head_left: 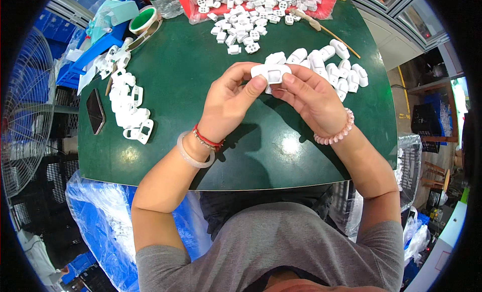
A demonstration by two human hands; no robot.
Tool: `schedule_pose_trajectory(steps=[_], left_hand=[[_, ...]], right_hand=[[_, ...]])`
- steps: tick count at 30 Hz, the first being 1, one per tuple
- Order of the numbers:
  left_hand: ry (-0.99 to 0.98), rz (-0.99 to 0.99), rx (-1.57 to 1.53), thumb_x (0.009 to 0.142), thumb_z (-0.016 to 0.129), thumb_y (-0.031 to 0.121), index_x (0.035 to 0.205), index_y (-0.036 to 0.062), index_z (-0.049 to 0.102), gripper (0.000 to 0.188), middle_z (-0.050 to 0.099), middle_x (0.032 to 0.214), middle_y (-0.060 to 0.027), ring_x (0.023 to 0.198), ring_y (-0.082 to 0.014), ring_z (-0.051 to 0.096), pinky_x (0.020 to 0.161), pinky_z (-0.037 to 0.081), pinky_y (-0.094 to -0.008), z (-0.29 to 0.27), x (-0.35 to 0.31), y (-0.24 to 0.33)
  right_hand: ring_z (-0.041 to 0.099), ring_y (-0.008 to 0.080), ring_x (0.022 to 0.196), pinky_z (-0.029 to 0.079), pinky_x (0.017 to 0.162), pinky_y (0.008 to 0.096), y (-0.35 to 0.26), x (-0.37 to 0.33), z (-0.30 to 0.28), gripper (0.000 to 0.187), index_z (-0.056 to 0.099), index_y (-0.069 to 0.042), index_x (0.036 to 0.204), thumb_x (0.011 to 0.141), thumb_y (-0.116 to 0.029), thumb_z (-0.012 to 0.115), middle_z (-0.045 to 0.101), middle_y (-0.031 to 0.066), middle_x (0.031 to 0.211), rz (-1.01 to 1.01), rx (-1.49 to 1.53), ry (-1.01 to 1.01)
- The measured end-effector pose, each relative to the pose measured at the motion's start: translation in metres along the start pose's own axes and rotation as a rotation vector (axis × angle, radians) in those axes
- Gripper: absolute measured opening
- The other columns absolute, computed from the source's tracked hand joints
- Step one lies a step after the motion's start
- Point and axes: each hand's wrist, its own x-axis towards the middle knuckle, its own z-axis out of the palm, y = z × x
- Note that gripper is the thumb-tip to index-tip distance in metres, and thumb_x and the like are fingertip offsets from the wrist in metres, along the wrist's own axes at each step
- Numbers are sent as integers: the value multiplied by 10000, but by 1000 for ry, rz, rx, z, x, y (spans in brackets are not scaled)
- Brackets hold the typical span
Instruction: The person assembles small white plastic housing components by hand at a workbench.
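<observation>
Both hands meet over the far middle of the green table, holding one white plastic housing (272, 72) between them. It is oblong with rounded ends and has a rectangular recess in its face. My left hand (233, 94) pinches its left end, thumb in front. On the right end, my right hand (314, 96) has its thumb pressed against the edge, fingers curled behind. Similar white rounded housings (345, 68) lie in a group just beyond and right of my right hand. The fingers hide the back of the held piece.
A red bin (193, 11) of small white parts stands at the far edge, with a loose heap (236, 28) spilling before it. White frame pieces (123, 101) lie at left beside a phone (95, 111) and a tape roll (144, 20). A thin stick (341, 41) lies far right.
</observation>
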Motion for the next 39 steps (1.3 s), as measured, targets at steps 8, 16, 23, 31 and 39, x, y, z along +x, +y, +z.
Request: schedule_pose_trajectory(steps=[8,16,23,31,39], left_hand=[[19,-173,-180,876,543,181,1061,-29,538,280,589,1024,-93,928,-153,562,851,455,-285,-3,1,1],[-4,-198,-252,874,545,181,1040,-22,550,263,591,1023,-99,939,-168,565,872,453,-306,-4,-1,3],[26,-285,-335,879,537,202,1035,-17,555,269,594,994,-84,928,-150,562,885,444,-309,1,-4,7],[-4,-111,-196,884,531,185,1028,-14,573,249,571,943,-28,899,-109,523,832,404,-239,2,-4,1],[166,-56,-127,847,587,106,997,-23,585,198,556,956,-21,837,-68,498,751,403,-210,10,-2,2]], right_hand=[[496,72,849,405,777,213,-3,2,-6,315,537,20,1083,851,-187,588,569,24,965,-5,-157,9],[505,61,845,400,774,202,-6,1,-7,272,580,21,1035,850,-178,589,591,15,926,1,-209,-44],[513,63,843,402,775,199,-4,0,-6,276,583,19,1037,850,-184,590,597,18,923,-9,-190,-3],[499,57,828,393,764,194,0,-1,-7,274,585,12,1033,860,-199,576,590,7,912,-26,-209,-16],[499,44,779,414,699,204,-16,5,-3,211,593,-8,982,864,-181,562,576,-18,847,-138,-459,41]])
